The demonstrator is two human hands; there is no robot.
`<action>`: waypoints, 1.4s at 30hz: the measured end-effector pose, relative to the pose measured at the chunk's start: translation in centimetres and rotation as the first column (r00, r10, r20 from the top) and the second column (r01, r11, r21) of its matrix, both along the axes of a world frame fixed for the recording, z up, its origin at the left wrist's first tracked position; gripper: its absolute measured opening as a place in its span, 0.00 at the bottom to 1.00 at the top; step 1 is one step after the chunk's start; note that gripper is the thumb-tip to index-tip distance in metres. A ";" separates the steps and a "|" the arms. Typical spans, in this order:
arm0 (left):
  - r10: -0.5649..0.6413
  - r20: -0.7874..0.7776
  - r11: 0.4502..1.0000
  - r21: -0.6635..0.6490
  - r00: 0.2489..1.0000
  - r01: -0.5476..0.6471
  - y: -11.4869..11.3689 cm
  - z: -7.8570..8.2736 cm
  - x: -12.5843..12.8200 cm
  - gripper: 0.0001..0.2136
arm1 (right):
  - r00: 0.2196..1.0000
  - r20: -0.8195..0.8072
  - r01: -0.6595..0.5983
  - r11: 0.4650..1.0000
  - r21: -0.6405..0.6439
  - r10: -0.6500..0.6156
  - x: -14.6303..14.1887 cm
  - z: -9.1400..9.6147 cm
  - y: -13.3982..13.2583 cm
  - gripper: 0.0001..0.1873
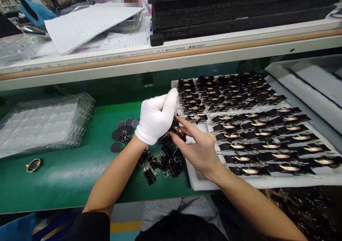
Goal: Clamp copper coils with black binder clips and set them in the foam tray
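My left hand (156, 116), in a white glove, is closed, its thumb and fingers pressed together above the pile. What it grips, if anything, is hidden. My bare right hand (199, 145) pinches a black binder clip (175, 130) with a gold-coloured edge showing by it; the gloved hand partly covers it. Below both hands lie loose black binder clips (171, 161) with wire handles. Dark round discs (116, 135) are scattered left of the glove. Rows of binder clips clamped on gold-rimmed pieces (263, 133) fill the white foam tray (204, 185) at right.
A stack of clear plastic trays (45, 123) stands on the green table (74, 177) at left, near a small gold-rimmed oval piece (34, 165). Black foam slabs (227, 13) and papers (91, 22) lie on the shelf above. More clips (301, 209) sit below the tray's right side.
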State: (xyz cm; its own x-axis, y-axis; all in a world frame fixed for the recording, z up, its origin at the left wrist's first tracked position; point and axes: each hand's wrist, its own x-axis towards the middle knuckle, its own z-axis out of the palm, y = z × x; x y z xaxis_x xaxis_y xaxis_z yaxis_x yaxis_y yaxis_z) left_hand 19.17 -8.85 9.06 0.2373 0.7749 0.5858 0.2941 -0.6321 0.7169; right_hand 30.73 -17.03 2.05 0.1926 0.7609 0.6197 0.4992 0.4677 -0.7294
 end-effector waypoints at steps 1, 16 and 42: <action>-0.030 -0.046 0.999 0.010 0.998 0.030 -0.1 0.2 -0.2 0.28 | 1.000 -0.006 0.006 1.000 0.004 -0.006 0.4 0.1 -0.2 0.20; -0.185 -0.592 0.971 -0.233 0.785 0.053 -6.1 -2.0 1.7 0.19 | 0.936 -0.320 0.113 0.986 -0.125 -0.148 0.8 -2.0 -6.7 0.26; 0.309 -0.942 0.888 0.336 0.131 0.315 -0.9 -3.7 7.3 0.23 | 0.918 0.392 0.145 0.968 -0.205 -0.054 2.4 -5.7 -7.1 0.23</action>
State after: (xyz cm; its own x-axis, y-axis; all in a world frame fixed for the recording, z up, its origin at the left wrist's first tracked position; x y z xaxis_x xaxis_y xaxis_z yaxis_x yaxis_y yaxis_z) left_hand 26.47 -9.73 5.31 0.8260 0.5617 0.0476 0.5132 -0.7144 -0.4756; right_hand 33.10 -24.08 -3.64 0.0584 0.8780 0.4751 0.7950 0.2470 -0.5541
